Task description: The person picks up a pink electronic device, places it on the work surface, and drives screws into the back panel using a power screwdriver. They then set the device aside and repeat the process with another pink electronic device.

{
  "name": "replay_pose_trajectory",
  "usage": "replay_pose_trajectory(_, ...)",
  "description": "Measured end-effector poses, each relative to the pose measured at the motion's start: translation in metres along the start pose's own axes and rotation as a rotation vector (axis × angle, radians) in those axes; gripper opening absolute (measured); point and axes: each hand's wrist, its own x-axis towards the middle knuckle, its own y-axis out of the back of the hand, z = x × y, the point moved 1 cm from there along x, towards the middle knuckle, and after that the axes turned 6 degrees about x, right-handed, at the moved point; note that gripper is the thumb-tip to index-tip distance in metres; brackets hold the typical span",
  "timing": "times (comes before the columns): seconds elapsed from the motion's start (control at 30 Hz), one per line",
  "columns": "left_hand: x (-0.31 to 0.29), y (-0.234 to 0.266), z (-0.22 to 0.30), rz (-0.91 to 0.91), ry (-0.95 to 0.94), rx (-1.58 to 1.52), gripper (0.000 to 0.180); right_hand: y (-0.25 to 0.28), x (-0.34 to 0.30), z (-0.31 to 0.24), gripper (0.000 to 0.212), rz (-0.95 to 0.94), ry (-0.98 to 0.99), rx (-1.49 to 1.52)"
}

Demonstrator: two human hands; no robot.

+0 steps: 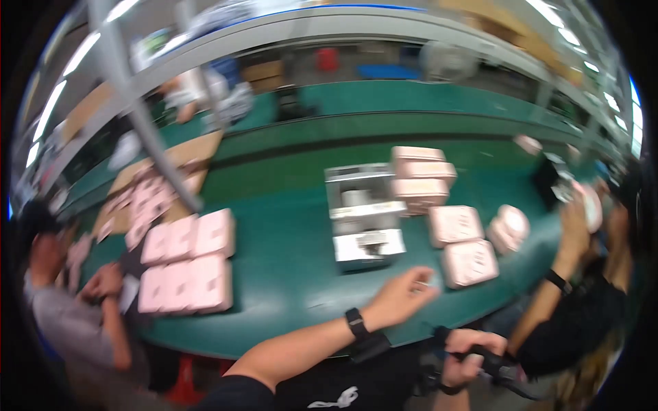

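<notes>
My left hand (401,299) reaches over the green table, left of two pink boxes (469,262) lying flat. Its fingers are half curled with a gap to the thumb, and motion blurs them; I make out nothing held. A dark band circles that wrist. Below the table's front edge, my right hand (473,353) is closed around a black device (495,366) with a cord or strap. Just beyond my left hand stands a grey and white machine or fixture (367,216). Behind the flat boxes is a stack of pink boxes (421,179), and smaller rounded pink cases (509,229) are to their right.
Several pink boxes (186,262) stand in rows at left. Beyond them, pink pieces (147,198) lie on a brown board beside a grey post (147,130). A person (72,301) sits at left; another person's hands (582,219) work at right by a black box (552,179).
</notes>
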Motion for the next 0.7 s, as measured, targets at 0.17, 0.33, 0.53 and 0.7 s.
replay_pose_trajectory(0.17, -0.102, 0.096, 0.027, 0.166, -0.068, 0.408, 0.040, 0.008, 0.017, -0.004, 0.038, 0.098, -0.030, 0.040)
replay_pose_trajectory(0.33, -0.196, 0.187, 0.000, 0.776, 0.170, 1.336, 0.062, 0.008, 0.032, 0.010, 0.028, 0.182, -0.122, 0.011)
replay_pose_trajectory(0.53, -0.245, 0.215, -0.018, 0.814, 0.448, 1.510, 0.074, -0.005, 0.039, 0.006, 0.028, 0.196, -0.199, -0.055)
replay_pose_trajectory(0.7, -0.218, 0.178, 0.009, 0.363, 0.082, 1.328, 0.073, -0.006, 0.040, 0.006, 0.025, 0.157, -0.201, -0.053)
